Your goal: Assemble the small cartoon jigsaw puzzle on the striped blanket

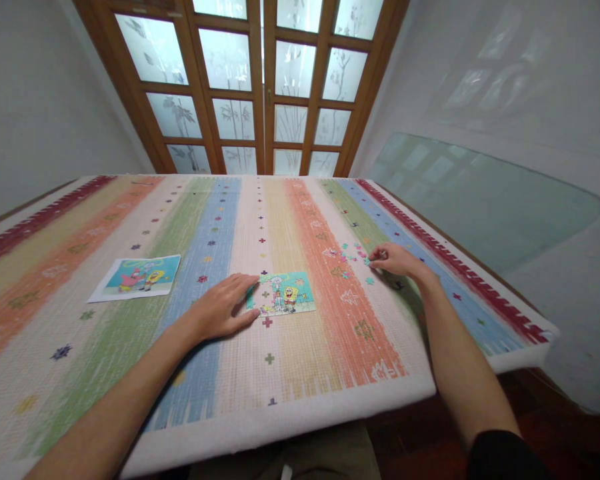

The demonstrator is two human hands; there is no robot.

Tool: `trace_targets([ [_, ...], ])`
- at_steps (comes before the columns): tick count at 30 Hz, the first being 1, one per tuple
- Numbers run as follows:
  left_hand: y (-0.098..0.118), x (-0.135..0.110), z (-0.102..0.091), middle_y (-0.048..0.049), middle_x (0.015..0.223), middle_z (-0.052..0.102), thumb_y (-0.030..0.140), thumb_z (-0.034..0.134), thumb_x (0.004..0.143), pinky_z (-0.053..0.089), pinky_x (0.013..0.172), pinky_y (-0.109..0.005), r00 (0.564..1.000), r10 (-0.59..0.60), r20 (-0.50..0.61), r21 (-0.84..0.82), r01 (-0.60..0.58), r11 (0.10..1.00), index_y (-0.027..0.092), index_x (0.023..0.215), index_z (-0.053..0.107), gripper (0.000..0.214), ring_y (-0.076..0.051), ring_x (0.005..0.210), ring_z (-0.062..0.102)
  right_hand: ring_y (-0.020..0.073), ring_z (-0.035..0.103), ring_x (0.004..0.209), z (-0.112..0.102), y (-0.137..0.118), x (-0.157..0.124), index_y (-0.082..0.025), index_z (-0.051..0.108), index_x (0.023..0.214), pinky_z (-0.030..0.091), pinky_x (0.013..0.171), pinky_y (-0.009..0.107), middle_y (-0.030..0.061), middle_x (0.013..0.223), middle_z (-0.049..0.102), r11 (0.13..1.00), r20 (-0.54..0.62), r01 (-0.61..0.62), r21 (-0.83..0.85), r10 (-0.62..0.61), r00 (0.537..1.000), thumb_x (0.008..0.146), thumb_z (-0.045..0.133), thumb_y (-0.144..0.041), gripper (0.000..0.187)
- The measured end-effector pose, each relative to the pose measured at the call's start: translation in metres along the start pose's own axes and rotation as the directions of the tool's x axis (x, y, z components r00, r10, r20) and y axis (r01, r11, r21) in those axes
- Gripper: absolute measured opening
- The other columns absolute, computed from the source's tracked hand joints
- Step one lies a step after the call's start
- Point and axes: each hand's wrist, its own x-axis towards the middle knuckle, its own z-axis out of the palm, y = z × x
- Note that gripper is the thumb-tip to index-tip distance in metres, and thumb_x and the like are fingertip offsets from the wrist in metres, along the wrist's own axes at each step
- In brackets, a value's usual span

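Observation:
A partly assembled jigsaw puzzle [300, 297] with cartoon figures lies flat on the striped tablecloth in front of me. In its left half is a gap through which the cloth shows. My left hand [225, 308] rests at the puzzle's left edge, its thumb and fingers apart and touching the border. Over to the right, my right hand [394, 259] pinches a small teal puzzle piece [367, 262] between thumb and fingertips. Several loose puzzle pieces [349, 256], pink and teal, lie scattered just left of that hand; a single teal piece [370, 281] sits nearer to me.
A printed reference picture [143, 277] of the cartoon lies left of my left hand. The striped tablecloth [310, 363] covers the table and hangs over its near edge. Wooden doors with frosted panes [229, 60] stand beyond; a glass panel [485, 200] leans along the right wall.

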Motion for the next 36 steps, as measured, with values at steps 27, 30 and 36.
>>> trace_targets([
  [27, 0.0005, 0.0005, -0.0004, -0.0173, 0.136, 0.064, 0.044, 0.053, 0.098, 0.052, 0.107, -0.055, 1.000, 0.011, 0.005, 0.009, -0.011, 1.000, 0.019, 0.141, 0.047, 0.050, -0.034, 0.126, 0.061, 0.0213, 0.064, 0.079, 0.0079, -0.0030, 0.0015, -0.021, 0.074, 0.083, 0.050, 0.076, 0.032, 0.0056, 0.088, 0.075, 0.992, 0.023, 0.073, 0.104, -0.076, 0.997, 0.073, 0.067, -0.026, 0.014],
  [30, 0.0006, 0.0007, -0.0006, -0.0186, 0.136, 0.063, 0.045, 0.052, 0.099, 0.052, 0.107, -0.054, 1.000, 0.019, 0.003, 0.019, -0.019, 1.000, 0.018, 0.140, 0.048, 0.050, -0.034, 0.125, 0.061, 0.0215, 0.064, 0.078, 0.0074, -0.0033, 0.0012, -0.021, 0.074, 0.082, 0.050, 0.075, 0.032, 0.0055, 0.086, 0.075, 0.993, 0.047, 0.064, 0.098, -0.069, 0.997, 0.073, 0.068, -0.029, 0.013],
  [36, -0.0004, 0.0001, 0.0005, -0.0195, 0.134, 0.063, 0.046, 0.051, 0.099, 0.053, 0.106, -0.054, 1.000, 0.015, 0.010, 0.029, -0.016, 0.999, 0.016, 0.140, 0.046, 0.051, -0.034, 0.124, 0.061, 0.0211, 0.065, 0.076, 0.0085, -0.0040, 0.0009, -0.020, 0.070, 0.080, 0.049, 0.073, 0.032, 0.0055, 0.082, 0.073, 0.995, 0.059, 0.043, 0.087, -0.048, 0.997, 0.074, 0.067, -0.030, 0.011],
])
